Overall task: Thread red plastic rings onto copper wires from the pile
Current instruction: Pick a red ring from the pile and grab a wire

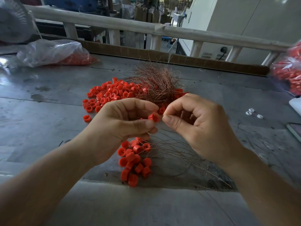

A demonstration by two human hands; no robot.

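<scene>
Head view: our left hand [123,121] pinches one red ring [153,117] between thumb and fingertips, with its bore turned toward the right hand [195,126]. That hand's thumb and forefinger are pressed together just beside the ring on something too fine to make out, which we judge to be a wire end. Both hands are held above the counter [48,128].

To thread well, we should hold the ring steady and grip the wire close to its tip so it cannot buckle. We then feed it straight through the bore rather than at a slant. Frayed strands could catch on the rim, so a slight twist of the tip may help.

Just below the hands lies a cluster of rings [135,162] with thin wires [187,152] trailing off to the right — apparently the finished ones, and the natural place to lay this piece. Beyond the hands sits the loose pile [107,97], with a copper tangle [156,84] resting over its right side, near enough to reach. Two plastic bags holding more red parts lie further out, one at far left [52,53] and one at the right edge [288,74].
</scene>
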